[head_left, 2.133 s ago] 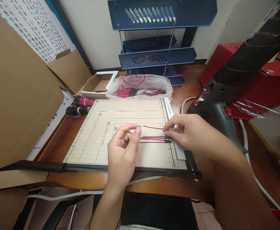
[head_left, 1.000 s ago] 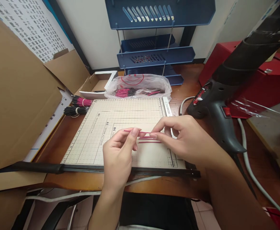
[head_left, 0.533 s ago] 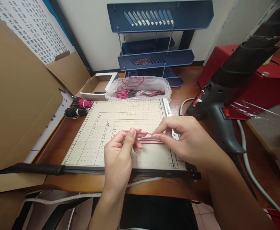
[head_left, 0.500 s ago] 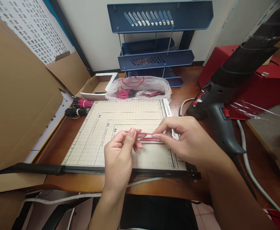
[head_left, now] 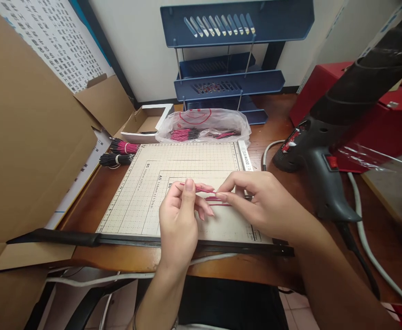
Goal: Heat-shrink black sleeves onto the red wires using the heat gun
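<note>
Above the paper trimmer, left hand and right hand pinch what looks like one red wire, best kept straight with light, even pressure, clear of the loose wires below.

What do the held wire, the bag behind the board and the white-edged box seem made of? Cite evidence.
Wire: probably smooth plastic outside, from its even pink coating; core hidden. Bag: thin, likely plastic film, being translucent and creased. Box: likely matte cardboard, plain brown inside.
</note>
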Tool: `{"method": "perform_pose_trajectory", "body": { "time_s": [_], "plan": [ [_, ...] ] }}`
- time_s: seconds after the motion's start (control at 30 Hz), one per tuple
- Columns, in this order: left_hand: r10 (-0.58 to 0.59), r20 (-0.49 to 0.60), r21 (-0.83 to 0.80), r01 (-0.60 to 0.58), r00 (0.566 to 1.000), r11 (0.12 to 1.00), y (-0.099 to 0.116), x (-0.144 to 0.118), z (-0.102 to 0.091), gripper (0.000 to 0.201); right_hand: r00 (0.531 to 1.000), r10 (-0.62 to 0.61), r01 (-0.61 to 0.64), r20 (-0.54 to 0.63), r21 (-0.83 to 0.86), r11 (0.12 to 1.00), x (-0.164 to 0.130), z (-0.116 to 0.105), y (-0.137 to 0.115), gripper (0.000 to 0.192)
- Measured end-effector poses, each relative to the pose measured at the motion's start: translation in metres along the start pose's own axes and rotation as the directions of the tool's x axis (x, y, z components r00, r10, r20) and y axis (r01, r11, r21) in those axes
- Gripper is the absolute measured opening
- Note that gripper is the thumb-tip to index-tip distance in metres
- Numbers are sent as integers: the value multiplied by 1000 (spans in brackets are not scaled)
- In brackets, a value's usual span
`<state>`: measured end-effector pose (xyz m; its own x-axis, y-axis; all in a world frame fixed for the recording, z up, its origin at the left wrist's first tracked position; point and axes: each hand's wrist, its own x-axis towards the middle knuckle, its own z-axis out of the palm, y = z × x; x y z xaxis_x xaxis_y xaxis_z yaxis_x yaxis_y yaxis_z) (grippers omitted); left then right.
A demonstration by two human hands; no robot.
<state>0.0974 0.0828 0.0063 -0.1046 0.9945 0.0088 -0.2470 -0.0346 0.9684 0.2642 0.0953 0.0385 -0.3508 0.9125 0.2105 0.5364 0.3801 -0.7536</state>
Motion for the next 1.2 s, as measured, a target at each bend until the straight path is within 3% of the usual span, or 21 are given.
{"method": "perform_pose_trajectory", "body": {
  "time_s": [0.83, 1.03, 1.2],
  "plan": [
    [10, -29, 20, -10, 1000, 1000, 0, -4, -4, 32, 998, -69, 69, -15, -5, 998, 0, 2, 1, 15],
    [22, -64, -54, -26, 998, 998, -2, -3, -3, 36, 992, -127, 126, -23, -33, 991, -2, 1, 3, 13],
    [24, -52, -64, -28, 998, 998, -1, -4, -5, 35, 995, -104, 104, 8, -25, 994, -1, 1, 0, 14]
  ]
}}
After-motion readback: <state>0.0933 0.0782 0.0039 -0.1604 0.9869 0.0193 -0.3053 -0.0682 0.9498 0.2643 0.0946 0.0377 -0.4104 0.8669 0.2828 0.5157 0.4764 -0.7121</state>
